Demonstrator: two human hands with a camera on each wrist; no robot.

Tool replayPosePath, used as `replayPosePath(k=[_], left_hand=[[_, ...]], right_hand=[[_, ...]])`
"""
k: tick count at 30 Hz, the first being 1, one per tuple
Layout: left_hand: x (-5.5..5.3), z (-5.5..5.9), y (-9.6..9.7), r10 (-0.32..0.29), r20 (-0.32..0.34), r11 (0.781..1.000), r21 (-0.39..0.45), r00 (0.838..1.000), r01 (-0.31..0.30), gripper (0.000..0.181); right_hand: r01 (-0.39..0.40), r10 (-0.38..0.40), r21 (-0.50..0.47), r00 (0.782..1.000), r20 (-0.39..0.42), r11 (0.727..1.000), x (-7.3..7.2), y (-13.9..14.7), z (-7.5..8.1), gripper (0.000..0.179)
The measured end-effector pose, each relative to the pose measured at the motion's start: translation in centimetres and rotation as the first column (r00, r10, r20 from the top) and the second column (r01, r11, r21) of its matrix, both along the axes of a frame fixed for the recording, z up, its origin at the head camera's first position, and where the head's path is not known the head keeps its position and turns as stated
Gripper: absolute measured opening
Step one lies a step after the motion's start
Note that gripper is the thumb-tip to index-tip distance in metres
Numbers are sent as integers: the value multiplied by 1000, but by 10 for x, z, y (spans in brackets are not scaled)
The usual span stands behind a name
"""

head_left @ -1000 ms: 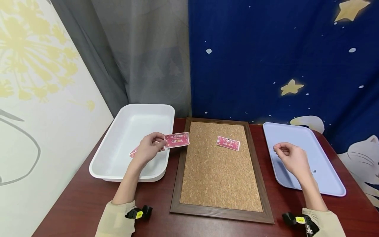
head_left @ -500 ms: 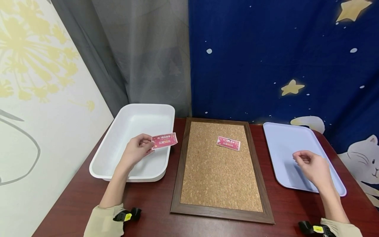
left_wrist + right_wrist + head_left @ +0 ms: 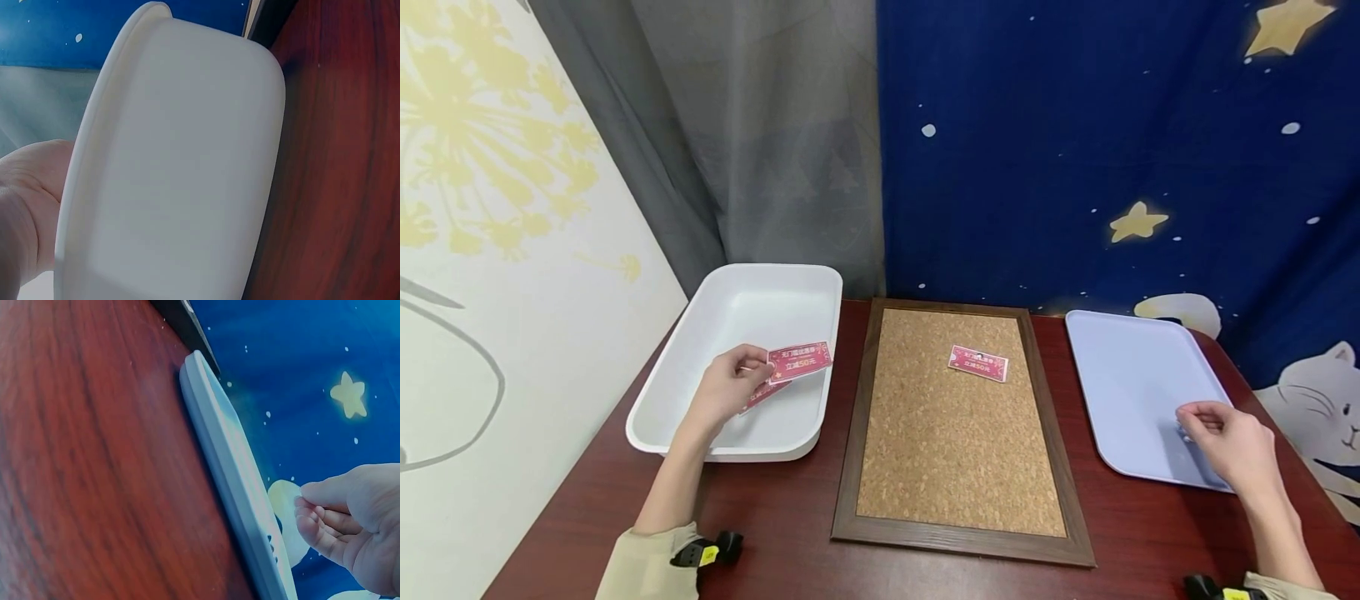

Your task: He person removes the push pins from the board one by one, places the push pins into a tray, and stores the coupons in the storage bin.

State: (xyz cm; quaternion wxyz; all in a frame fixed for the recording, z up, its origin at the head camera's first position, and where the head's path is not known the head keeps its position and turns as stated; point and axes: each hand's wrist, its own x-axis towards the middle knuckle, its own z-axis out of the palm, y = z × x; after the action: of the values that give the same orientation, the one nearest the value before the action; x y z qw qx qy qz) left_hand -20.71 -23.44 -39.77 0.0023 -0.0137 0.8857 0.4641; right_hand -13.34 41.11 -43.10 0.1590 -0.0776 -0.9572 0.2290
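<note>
In the head view my left hand pinches a pink coupon by its left end, above the white tub. Another pink coupon lies in the tub, partly covered by the held one. A third coupon is pinned to the corkboard. Thumb and fingertips together, my right hand is over the pale blue tray. In the right wrist view, that hand seems to pinch a tiny pale pushpin, mostly hidden. Small pins lie on the tray.
The corkboard's brown frame lies between tub and tray on the dark red table. A grey curtain and a blue star-patterned curtain hang behind. A white wall rises on the left.
My left hand has moved left with the coupon, from the board's edge to over the tub. My right hand has moved right and nearer me across the tray, fingertips still together.
</note>
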Motion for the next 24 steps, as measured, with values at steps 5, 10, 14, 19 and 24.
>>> replayPosePath(k=[5,10,14,19,24], left_hand=[[2,-1,-7,15,15,1000,-3,1000,-14,28],[2,-3,-11,29,17,999,-19,999,-28,25],[1,-7,-15,44,25,998,-51,999,-43,24],[0,-13,-22,81,56,993,-88,995,-76,26],[1,-13,-29,95,110,993,-83,989,-86,26]], right_hand=[[8,-8,15,1000,-10,1000,0,4,-4,19],[2,-1,29,1000,-4,1000,-2,5,-7,18],[-6,5,40,1000,27,999,-2,5,-10,17],[-14,12,33,997,75,999,-3,4,-13,18],[-40,37,34,995,91,999,-4,3,-15,17]])
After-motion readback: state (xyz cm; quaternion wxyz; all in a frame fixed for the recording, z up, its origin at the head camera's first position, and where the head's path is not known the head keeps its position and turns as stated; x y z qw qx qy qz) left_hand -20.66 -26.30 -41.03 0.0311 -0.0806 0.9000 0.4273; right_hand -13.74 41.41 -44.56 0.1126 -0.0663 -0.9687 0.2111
